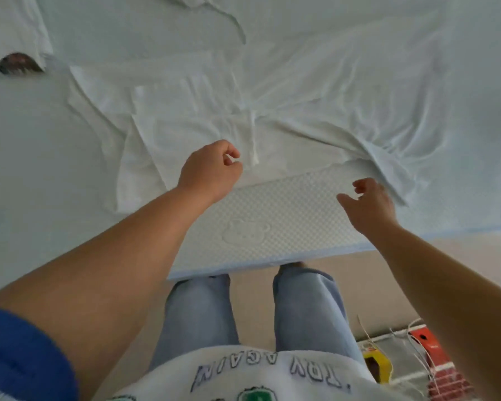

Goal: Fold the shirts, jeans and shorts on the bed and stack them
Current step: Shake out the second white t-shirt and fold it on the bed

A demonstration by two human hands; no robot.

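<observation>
Bare mattress edge [272, 215] open between my hands, rumpled white shirt [185, 125] ahead, dark object [19, 63] far left

Single head-worn wide-angle view, looking steeply down and forward from standing height, close over the bed [272, 227] edge, own legs [197, 311] and floor [359, 270] below
</observation>
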